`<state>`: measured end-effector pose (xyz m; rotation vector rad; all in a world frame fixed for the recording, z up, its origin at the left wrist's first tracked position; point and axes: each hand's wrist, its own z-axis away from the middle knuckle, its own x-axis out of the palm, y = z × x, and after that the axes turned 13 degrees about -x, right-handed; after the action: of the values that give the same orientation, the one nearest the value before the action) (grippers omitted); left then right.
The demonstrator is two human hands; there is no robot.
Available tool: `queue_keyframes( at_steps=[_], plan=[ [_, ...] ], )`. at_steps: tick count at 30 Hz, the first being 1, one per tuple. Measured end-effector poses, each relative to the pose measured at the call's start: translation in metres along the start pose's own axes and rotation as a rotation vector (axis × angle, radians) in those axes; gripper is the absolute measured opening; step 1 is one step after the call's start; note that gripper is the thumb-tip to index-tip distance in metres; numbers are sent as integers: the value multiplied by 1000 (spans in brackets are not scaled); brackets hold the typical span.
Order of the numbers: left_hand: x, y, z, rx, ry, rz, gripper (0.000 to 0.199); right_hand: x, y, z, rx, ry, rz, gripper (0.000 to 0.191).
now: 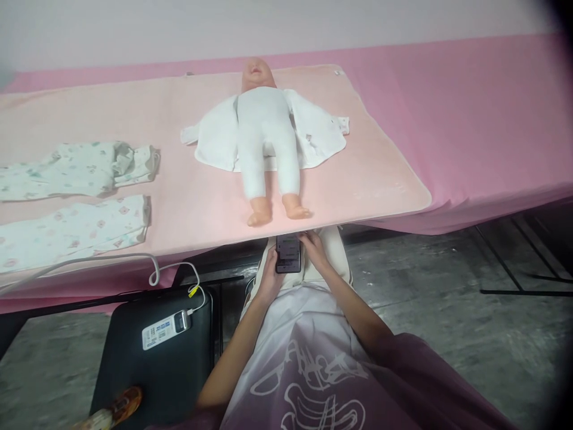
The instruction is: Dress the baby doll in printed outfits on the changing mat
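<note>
A dark smartphone (289, 253) with a lit screen is over my lap, just below the table's near edge. My left hand (269, 272) grips its left side, fingers closed around it. On the phone's upper right side, my right hand (314, 249) has closed fingers against the edge; its fingertips are partly hidden. Beyond the phone a baby doll (267, 128) lies face up, feet toward me, its body and legs white. An opened white baby garment (215, 138) is spread beneath the doll, sleeves out to both sides.
Two printed baby garments, one upper (80, 170) and one lower (76, 232), lie on the peach mat (367, 173) at left. Pink cloth (483, 119) covers the table. A white device (165, 329) with a cable (111, 258) rests on a black stool (156, 382).
</note>
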<state>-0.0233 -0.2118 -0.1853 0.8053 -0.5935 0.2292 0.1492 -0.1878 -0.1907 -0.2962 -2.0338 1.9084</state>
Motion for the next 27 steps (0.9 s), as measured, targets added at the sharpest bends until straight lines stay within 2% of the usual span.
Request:
queue_keyframes(
  at_steps=[9,12,14,17,20,22,27],
  plan=[
    [-13,-7,16,-33,29,-6,56,10,5,11,16,-12,17,44],
    [-14,-7,19,-34,45,-6,57,7,3,12,5,-32,14,45],
    [-13,-7,20,-25,59,-10,55,1,-1,14,-14,-92,-11,42],
    [-14,-7,19,4,67,-24,51,-13,-4,27,17,-265,-99,42],
    [-14,-8,18,2,55,-8,51,-24,-2,45,35,-436,-140,74],
    [-13,-7,18,0,43,5,50,-27,1,55,9,-491,-120,93],
    [-9,-5,19,12,62,26,49,-25,6,62,-39,-508,-60,106]
  ],
)
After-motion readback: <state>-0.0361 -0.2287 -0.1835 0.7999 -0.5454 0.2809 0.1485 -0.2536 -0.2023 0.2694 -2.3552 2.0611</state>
